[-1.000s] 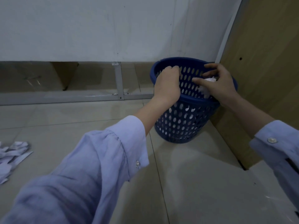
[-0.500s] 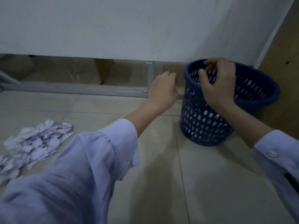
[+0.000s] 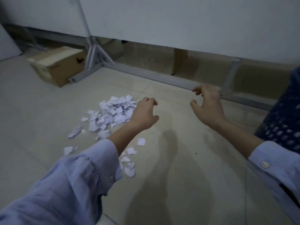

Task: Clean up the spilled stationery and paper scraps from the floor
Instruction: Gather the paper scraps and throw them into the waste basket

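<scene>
Your left hand (image 3: pixel 143 115) and right hand (image 3: pixel 207 108) are off the blue perforated basket (image 3: pixel 282 124), now at far right; both hover loosely curled, empty, left above the paper scraps (image 3: pixel 113 112) piled on the floor (image 3: pixel 170 184)

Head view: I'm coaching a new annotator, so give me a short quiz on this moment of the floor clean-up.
1. True or false: the right hand holds a paper scrap.
2. Where is the blue perforated plastic basket? A) at the right edge of the view B) left of the scraps C) between the two hands
3. Fill in: the heap of torn white paper scraps lies nearest the ___ hand.
Key: 1 false, its loosely curled fingers hold nothing; 2 A; 3 left hand.
</scene>
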`<action>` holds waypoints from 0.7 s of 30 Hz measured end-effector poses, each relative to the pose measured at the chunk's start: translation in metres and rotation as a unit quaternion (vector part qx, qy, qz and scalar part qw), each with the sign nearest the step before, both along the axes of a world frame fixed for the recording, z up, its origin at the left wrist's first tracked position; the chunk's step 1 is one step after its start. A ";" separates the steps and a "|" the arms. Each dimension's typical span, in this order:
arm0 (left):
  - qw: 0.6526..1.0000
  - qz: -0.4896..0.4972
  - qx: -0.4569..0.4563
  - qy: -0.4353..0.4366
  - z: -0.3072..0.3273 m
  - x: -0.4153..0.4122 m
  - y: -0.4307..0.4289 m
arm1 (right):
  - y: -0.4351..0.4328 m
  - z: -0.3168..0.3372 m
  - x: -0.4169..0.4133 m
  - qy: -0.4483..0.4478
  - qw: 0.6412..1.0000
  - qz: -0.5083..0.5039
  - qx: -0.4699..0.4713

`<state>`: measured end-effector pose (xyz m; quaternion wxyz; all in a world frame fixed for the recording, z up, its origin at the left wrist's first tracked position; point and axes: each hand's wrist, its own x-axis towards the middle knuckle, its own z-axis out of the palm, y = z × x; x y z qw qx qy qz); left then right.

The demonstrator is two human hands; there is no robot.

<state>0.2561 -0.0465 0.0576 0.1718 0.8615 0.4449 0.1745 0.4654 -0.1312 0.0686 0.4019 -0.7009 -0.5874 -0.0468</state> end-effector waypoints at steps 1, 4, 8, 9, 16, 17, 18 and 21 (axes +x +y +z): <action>1.000 0.016 -0.013 0.011 -0.006 -0.019 0.001 | 0.006 -0.007 -0.012 0.009 0.999 0.019 -0.033; 0.994 0.075 -0.059 0.045 -0.025 -0.076 0.003 | 0.019 -0.030 -0.052 0.030 0.986 0.088 -0.141; 0.979 0.129 -0.142 0.069 -0.057 -0.138 -0.012 | 0.022 -0.067 -0.098 0.030 0.939 0.162 -0.303; 0.974 0.141 -0.158 0.076 -0.065 -0.151 -0.017 | 0.021 -0.076 -0.106 0.029 0.923 0.175 -0.340; 0.945 0.229 -0.218 0.087 -0.111 -0.227 -0.047 | 0.018 -0.121 -0.142 -0.020 0.848 0.235 -0.475; 0.942 0.238 -0.217 0.089 -0.116 -0.236 -0.050 | 0.018 -0.126 -0.144 -0.031 0.844 0.238 -0.481; 0.941 0.245 -0.216 0.090 -0.119 -0.245 -0.051 | 0.019 -0.131 -0.144 -0.040 0.840 0.237 -0.487; 0.928 0.275 -0.229 0.104 -0.132 -0.277 -0.051 | 0.026 -0.147 -0.146 -0.071 0.825 0.226 -0.513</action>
